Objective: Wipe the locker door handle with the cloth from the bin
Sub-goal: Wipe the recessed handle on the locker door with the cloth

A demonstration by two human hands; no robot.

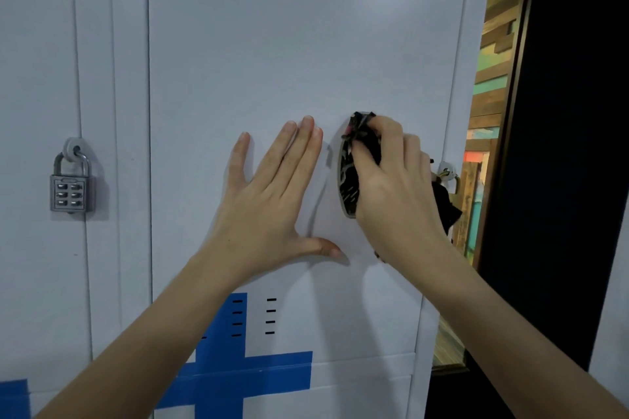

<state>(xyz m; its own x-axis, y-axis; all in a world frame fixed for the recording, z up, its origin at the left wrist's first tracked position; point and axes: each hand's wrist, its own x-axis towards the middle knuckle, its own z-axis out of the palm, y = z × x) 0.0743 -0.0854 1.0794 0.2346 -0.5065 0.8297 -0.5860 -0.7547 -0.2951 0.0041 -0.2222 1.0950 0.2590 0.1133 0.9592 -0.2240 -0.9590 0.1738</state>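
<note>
A white locker door (pixel 272 61) labelled PALMERA 0002 fills the view. Its recessed oval handle (pixel 341 177) sits at the door's right side. My right hand (pixel 391 180) is closed on a dark patterned cloth (pixel 350 177) and presses it into the handle recess; a corner of the cloth hangs out below the hand at the right. My left hand (pixel 269 201) lies flat on the door just left of the handle, fingers spread, holding nothing.
The neighbouring locker on the left carries a grey combination padlock (pixel 71 185). A hasp with a padlock (pixel 449 177) shows behind my right hand at the door's right edge. Blue tape (pixel 238 371) crosses the lower door. A dark doorway stands at the right.
</note>
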